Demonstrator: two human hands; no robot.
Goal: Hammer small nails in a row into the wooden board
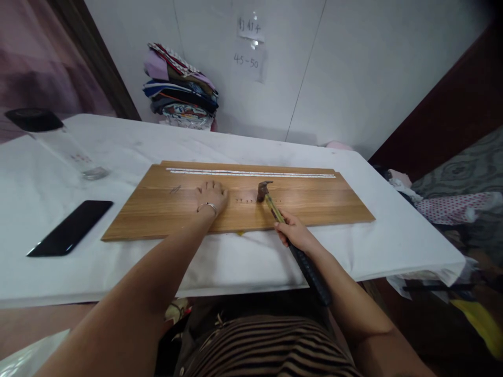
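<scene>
A flat wooden board [322, 201] lies across the white-covered table. My left hand [212, 197] rests palm down on the board, left of its middle, holding nothing and with its fingers slightly apart. Fingers and thumb of my right hand [293, 230] wrap around the handle of a claw hammer [273, 208], whose dark grip end points back toward my body. The hammer's head is low over the board, at the right end of a short row of small nails [247, 201]; whether it touches one I cannot tell. A few loose nails [175, 189] lie left of my left hand.
Two strips of white tape [251, 173] run along the board's far side. Left of the board are a black phone [70, 229] and a clear container with a black lid [65, 149]. Folded clothes [181, 94] are stacked against the wall, where paper notes [248, 62] hang.
</scene>
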